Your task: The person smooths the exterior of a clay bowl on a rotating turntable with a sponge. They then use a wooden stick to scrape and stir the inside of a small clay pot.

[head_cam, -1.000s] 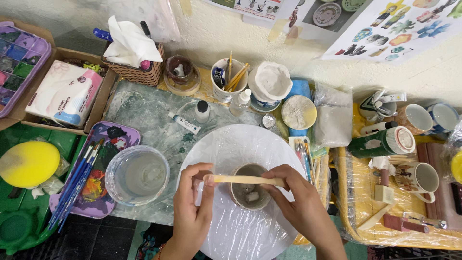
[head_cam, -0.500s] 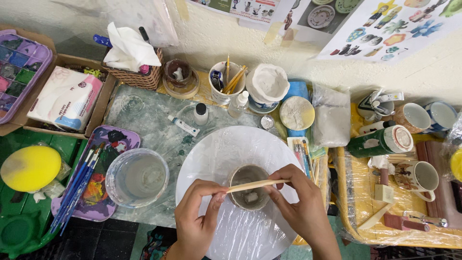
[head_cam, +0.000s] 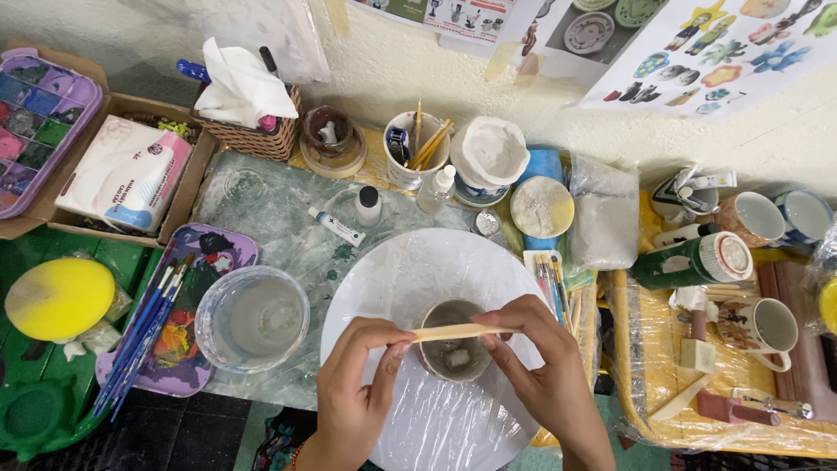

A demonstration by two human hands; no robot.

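A flat wooden stick (head_cam: 453, 331) lies across the rim of a small grey clay cup (head_cam: 453, 353). My left hand (head_cam: 353, 397) pinches the stick's left end and my right hand (head_cam: 545, 375) pinches its right end. The cup stands on a round white board wrapped in plastic film (head_cam: 410, 270), near the front of the table. A small pale lump sits inside the cup.
A clear bowl of cloudy water (head_cam: 251, 318) stands left of the board, beside a purple palette with blue brushes (head_cam: 166, 327). A cup of tools (head_cam: 417, 150), a basket (head_cam: 255, 131) and jars line the back. Mugs (head_cam: 763, 327) and a green can (head_cam: 693, 259) sit right.
Both hands have kept the stick on the cup's rim; it has slid slightly and tilted. The view has shifted a little.
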